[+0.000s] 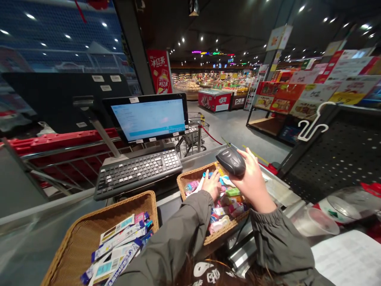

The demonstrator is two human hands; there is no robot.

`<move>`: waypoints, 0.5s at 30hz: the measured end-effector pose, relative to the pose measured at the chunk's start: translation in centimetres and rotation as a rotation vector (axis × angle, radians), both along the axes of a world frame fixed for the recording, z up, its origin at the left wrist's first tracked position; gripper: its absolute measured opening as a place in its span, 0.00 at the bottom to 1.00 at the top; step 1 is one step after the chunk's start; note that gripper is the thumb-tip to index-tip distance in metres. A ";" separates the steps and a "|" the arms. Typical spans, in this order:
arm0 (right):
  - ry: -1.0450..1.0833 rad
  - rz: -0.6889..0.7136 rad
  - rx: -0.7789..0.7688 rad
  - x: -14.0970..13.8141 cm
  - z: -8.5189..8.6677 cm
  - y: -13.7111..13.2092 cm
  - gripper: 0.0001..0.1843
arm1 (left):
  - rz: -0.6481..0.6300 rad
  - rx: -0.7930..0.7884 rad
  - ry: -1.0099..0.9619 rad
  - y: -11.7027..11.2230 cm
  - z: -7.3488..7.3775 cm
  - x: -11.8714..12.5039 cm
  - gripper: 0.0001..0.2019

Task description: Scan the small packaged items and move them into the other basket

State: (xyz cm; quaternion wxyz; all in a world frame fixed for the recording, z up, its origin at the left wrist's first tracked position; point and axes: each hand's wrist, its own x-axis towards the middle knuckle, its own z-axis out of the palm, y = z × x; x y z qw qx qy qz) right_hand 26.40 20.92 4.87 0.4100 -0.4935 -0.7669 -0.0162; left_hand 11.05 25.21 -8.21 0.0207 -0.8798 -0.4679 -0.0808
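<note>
1. Gripping a black scanner (pixel 230 161) in the right hand (pixel 252 180), with its broad head showing just left of the fingers.
2. Holding it over the far right side of a wicker basket (pixel 196 170), just right of the left hand.
3. Reaching into that basket with the left hand (pixel 212 185), fingers stretched and slightly parted among small colourful packets (pixel 228 200); unclear from this view whether pinching any.
4. Between the two hands, on the pile, a green packet (pixel 232 192).
5. Wearing dark sleeves (pixel 175 226) down to both wrists.
6. To the left of the left hand and nearer, a second basket (pixel 74 242) with long flat packs (pixel 116 246) inside.
7. Beyond and left of the left hand, a black keyboard (pixel 139 171), with a lit screen (pixel 149 115) behind.
8. To the right of the right hand, a clear plastic tub (pixel 320 220); farther up that side, a white hanger (pixel 315 123) against a black board (pixel 336 155).
9. Nearer and right of the right hand, a white sheet (pixel 351 258).
</note>
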 end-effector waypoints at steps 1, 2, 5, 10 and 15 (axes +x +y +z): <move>0.000 0.002 -0.002 0.0 -0.1 0.1 0.25 | 0.007 -0.001 -0.004 0.0 0.0 0.2 0.13; 0.002 0.005 -0.006 -0.1 -0.1 0.2 0.24 | 0.013 -0.006 -0.013 0.1 0.0 0.3 0.14; 0.018 0.015 -0.021 -0.2 -0.4 0.3 0.26 | 0.030 -0.024 -0.039 0.0 0.9 -0.1 0.13; 0.052 0.030 -0.019 -0.5 -0.6 0.2 0.32 | 0.074 -0.013 -0.080 -0.7 3.4 -3.4 0.09; 0.038 0.057 0.006 -1.2 -0.4 0.0 0.28 | 0.134 -0.067 -0.107 -1.1 4.5 -7.9 0.13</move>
